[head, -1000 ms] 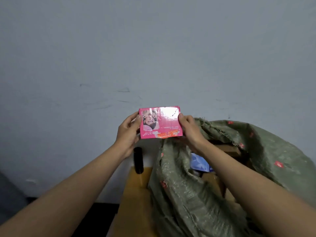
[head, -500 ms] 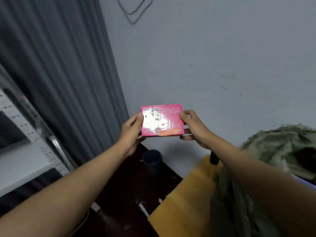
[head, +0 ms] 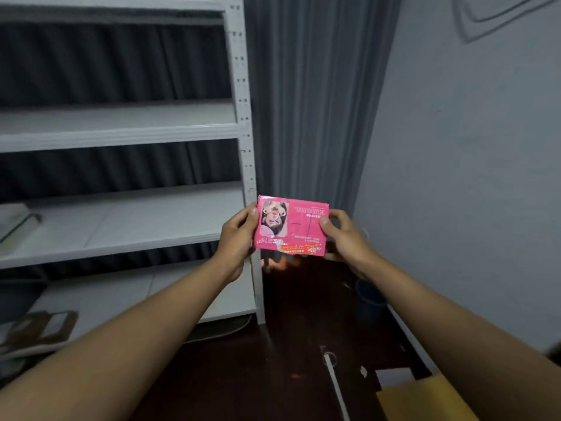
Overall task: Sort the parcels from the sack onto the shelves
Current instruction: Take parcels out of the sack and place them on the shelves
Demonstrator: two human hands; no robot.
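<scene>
Head camera view: the person has turned away from the green sack, which filled the lower right a second ago and is now out of sight. A white metal shelving unit [head: 239, 123] now fills the left half of the frame, backed by a dark grey curtain [head: 312, 101]. A flat pink parcel [head: 292, 226], printed side upside down, is held up in the air just right of the shelf's upright post. The left hand [head: 238, 238] grips its left edge, fingers curled round it, and the right hand [head: 341, 235] pinches its right edge, as before. The parcel rests on no shelf yet. Judging by this turn, carrying has given way to placing; the middle shelf [head: 121, 229] lies nearest.
</scene>
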